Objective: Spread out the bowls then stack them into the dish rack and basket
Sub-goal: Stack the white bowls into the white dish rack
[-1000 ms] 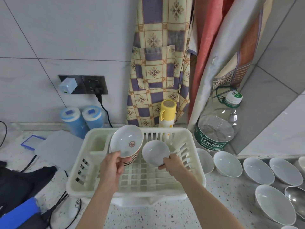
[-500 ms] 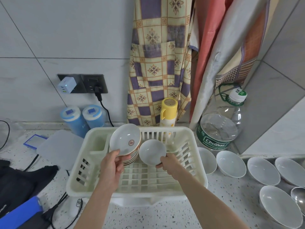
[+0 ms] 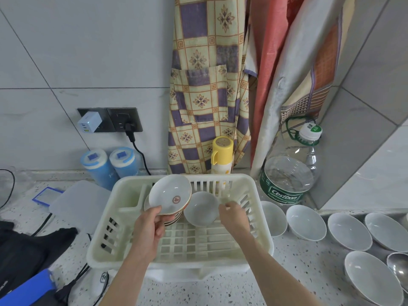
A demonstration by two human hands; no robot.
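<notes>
Inside the cream dish rack (image 3: 132, 221), toward its far left, the left hand (image 3: 150, 228) pinches the near rim of a patterned bowl (image 3: 170, 194) tilted on edge, its hollow facing the camera. Behind and below that bowl sit more patterned bowls (image 3: 174, 219) leaning the same way; striped rims show, but their number cannot be told. Just right of them a plain white bowl (image 3: 201, 208) stands on edge in the rack, touching the patterned one. The right hand (image 3: 234, 217) hovers just beside the white bowl's right rim with fingers loosely curled and holding nothing, apparently apart from it.

The move ahead likely turns on the loose bowls: they lie on the bench (image 3: 287, 279) to the right of the rack, so the right hand is the nearer one. Six white bowls are visible there: one (image 3: 274, 218) touching the rack's right wall, then three more (image 3: 305, 221) in a row, another (image 3: 373, 281) in front, and a metallic one (image 3: 399, 268) at the frame edge.
</notes>
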